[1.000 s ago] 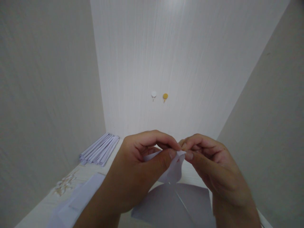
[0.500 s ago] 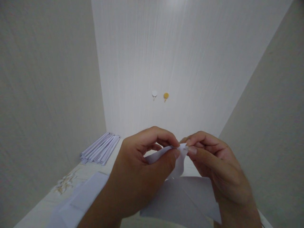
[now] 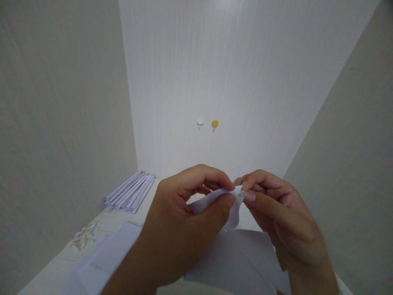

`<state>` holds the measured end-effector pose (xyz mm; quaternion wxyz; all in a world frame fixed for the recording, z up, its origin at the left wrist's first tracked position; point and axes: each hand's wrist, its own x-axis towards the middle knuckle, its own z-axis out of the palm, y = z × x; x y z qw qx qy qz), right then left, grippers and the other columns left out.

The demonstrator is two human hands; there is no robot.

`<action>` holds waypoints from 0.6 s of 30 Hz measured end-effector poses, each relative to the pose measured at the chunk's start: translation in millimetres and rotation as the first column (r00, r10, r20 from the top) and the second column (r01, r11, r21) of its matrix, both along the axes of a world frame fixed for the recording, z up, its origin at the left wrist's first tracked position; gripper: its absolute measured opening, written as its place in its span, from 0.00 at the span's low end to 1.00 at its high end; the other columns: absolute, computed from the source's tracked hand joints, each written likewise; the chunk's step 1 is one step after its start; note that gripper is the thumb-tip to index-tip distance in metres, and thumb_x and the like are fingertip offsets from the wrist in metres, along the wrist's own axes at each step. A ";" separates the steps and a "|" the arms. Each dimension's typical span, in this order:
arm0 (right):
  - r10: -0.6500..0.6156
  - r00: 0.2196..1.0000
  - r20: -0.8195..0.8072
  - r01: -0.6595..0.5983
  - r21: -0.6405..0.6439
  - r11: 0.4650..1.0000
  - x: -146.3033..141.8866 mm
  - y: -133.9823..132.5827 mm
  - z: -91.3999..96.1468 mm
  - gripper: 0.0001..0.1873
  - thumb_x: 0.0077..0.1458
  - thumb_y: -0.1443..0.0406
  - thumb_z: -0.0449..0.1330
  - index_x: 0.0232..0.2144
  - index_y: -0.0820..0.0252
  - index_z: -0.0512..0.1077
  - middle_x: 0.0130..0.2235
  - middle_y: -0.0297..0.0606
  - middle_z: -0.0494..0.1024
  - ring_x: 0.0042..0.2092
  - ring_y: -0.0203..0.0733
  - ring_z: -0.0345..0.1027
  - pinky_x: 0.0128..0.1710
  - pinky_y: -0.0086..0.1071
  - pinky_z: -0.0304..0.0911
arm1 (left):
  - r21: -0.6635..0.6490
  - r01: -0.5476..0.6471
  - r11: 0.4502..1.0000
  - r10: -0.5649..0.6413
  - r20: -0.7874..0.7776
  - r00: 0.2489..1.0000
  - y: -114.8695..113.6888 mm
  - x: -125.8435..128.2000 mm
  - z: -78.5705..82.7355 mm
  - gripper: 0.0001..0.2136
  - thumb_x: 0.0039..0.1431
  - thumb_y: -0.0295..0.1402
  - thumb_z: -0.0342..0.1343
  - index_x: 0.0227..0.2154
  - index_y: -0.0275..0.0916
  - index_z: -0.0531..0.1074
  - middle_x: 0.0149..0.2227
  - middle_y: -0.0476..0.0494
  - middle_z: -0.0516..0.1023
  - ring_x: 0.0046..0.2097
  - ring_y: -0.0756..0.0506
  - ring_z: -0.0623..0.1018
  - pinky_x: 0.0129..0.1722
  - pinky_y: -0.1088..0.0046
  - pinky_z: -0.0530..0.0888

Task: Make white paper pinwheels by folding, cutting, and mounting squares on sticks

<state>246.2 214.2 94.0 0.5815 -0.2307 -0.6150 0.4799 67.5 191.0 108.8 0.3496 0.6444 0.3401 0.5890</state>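
My left hand (image 3: pixel 187 225) pinches a sheet of white paper (image 3: pixel 235 215) between thumb and fingers near its upper corner. The paper bends over, and its wide lower part (image 3: pixel 239 258), with a diagonal crease or edge, hangs below my hands. At that same corner, the thumb and forefinger of my right hand (image 3: pixel 285 217) are pressed together. Whether a small piece is lifted off between these fingertips is too fine to tell. My left hand hides part of the paper.
At the back left lies a stack of narrow folded white papers (image 3: pixel 130 191). Nearer are thin scraps (image 3: pixel 85 237) and flat white sheets (image 3: pixel 109 250) on the pale table (image 3: pixel 46 272). A white hook (image 3: pixel 200 121) and a yellow hook (image 3: pixel 215 123) are on the back wall.
Both hands keep their pinch at the paper's corner. The left fingertips and the paper have shifted slightly to the right, and the hanging part has tilted a little lower.
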 end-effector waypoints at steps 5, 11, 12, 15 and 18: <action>0.019 1.000 0.006 -0.019 -0.013 1.000 -0.2 0.0 -0.3 0.03 0.55 0.69 0.67 0.32 0.55 0.80 0.31 0.33 0.80 0.35 0.33 0.72 0.36 0.20 0.67 | -0.037 0.015 0.999 -0.014 0.009 1.000 1.0 0.4 0.1 0.04 0.53 0.26 0.64 0.31 0.42 0.79 0.28 0.50 0.82 0.27 0.51 0.76 0.23 0.81 0.70; 0.047 0.999 0.001 -0.047 -0.020 0.999 -0.3 0.7 -0.9 0.04 0.56 0.69 0.67 0.32 0.55 0.80 0.31 0.32 0.80 0.35 0.32 0.72 0.37 0.20 0.67 | -0.086 0.044 0.995 -0.043 0.012 0.999 0.4 -1.1 -0.3 0.02 0.54 0.28 0.64 0.31 0.42 0.79 0.28 0.49 0.82 0.25 0.51 0.76 0.22 0.80 0.70; 0.063 0.998 -0.001 -0.063 -0.016 0.998 -0.1 1.3 -0.9 0.04 0.56 0.69 0.66 0.32 0.55 0.80 0.31 0.32 0.80 0.35 0.32 0.72 0.37 0.20 0.67 | -0.089 0.050 0.995 -0.049 0.015 0.999 0.7 -1.5 -0.5 0.02 0.54 0.29 0.64 0.31 0.43 0.79 0.29 0.49 0.82 0.26 0.51 0.76 0.22 0.80 0.70; 0.115 0.993 -0.019 -0.115 -0.014 0.993 0.6 3.5 -1.2 0.05 0.58 0.70 0.65 0.33 0.55 0.80 0.32 0.32 0.80 0.36 0.32 0.72 0.38 0.21 0.67 | -0.088 0.080 0.993 -0.078 0.029 0.997 2.8 -2.8 -1.9 0.02 0.55 0.29 0.65 0.31 0.43 0.79 0.28 0.51 0.81 0.26 0.51 0.75 0.23 0.80 0.70; 0.156 0.987 -0.043 -0.157 -0.027 0.987 0.7 5.5 -1.9 0.05 0.58 0.70 0.65 0.34 0.55 0.80 0.32 0.33 0.80 0.36 0.33 0.72 0.39 0.22 0.67 | -0.073 0.098 0.993 -0.095 0.033 0.995 4.9 -3.6 -2.8 0.02 0.56 0.29 0.65 0.32 0.44 0.80 0.29 0.51 0.82 0.27 0.51 0.76 0.24 0.80 0.70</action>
